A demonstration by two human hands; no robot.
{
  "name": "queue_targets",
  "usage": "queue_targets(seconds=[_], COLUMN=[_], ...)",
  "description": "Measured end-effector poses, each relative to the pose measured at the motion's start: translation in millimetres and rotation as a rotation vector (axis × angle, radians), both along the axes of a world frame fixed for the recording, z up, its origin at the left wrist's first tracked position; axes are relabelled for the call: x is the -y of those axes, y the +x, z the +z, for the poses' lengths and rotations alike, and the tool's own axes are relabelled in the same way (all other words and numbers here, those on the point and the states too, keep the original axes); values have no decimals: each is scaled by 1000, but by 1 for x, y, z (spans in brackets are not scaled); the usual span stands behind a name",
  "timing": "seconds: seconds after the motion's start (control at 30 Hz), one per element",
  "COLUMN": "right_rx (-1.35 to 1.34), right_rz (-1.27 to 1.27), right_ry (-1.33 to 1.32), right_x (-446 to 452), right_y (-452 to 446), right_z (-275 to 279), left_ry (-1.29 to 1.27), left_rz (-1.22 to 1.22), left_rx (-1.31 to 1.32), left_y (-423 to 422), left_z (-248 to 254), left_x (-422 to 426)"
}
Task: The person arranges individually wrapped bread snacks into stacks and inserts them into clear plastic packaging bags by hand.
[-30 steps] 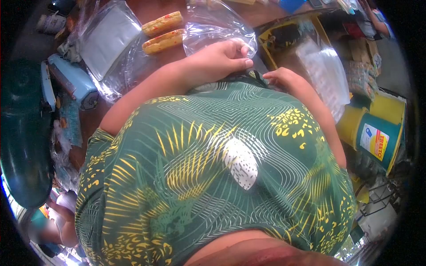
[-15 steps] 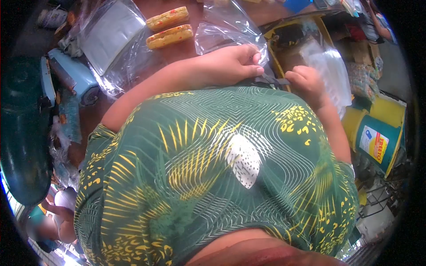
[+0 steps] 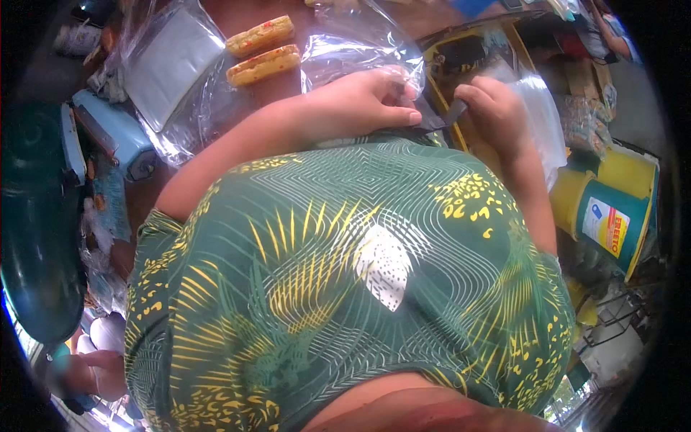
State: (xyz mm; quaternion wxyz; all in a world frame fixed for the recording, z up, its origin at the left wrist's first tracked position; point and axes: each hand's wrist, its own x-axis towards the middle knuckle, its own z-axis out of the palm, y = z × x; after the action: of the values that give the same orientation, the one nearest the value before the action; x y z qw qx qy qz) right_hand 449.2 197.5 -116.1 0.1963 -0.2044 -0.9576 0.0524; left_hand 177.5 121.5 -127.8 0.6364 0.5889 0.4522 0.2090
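My left hand [image 3: 371, 101] is closed at the edge of a clear plastic bag [image 3: 360, 57], with the thumb stretched towards the right. Curled fingers hide what part of the film it grips. My right hand [image 3: 497, 111] pinches the end of a thin grey strip [image 3: 454, 113], which runs down towards a dark piece beside the left thumb. Two yellow loaf-like bars with red specks, one nearer [image 3: 263, 66] and one farther [image 3: 260, 36], lie beyond my left forearm.
A stack of clear plastic sheets [image 3: 173, 65] lies at the left, near a blue device [image 3: 115, 133]. A yellow-edged box [image 3: 529, 54] and translucent plastic [image 3: 543, 115] are at the right. Beyond stands a green and yellow container [image 3: 608, 223]. Another person [image 3: 101, 363] appears lower left.
My right hand has risen slightly, and the grey strip now tilts upward to its fingers. The left hand stays at the bag. The whole view has shifted a little.
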Motion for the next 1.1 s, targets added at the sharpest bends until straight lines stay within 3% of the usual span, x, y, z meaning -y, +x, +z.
queue_targets(seconds=[0.17,0.27,0.33,0.7,0.9,1.1], right_rx=[41,96,109,94,50,-4], right_rz=[74,127,134,25,-15,-71], right_ry=[47,66,52,-37,69,76], right_x=[-21,-28,-26,-13,-11,-3], right_y=[-15,-22,-24,-22,4,19], right_z=[7,8,7,10,14,13], left_ry=[0,67,61,461,314,495], left_rz=[-10,118,45,52,57,38], left_rx=[16,-16,-88,-96,-152,-163], left_y=[1,2,0,35,35,26], left_z=[3,-14,4,4,21,15], left_x=[-1,7,2,-12,-6,5])
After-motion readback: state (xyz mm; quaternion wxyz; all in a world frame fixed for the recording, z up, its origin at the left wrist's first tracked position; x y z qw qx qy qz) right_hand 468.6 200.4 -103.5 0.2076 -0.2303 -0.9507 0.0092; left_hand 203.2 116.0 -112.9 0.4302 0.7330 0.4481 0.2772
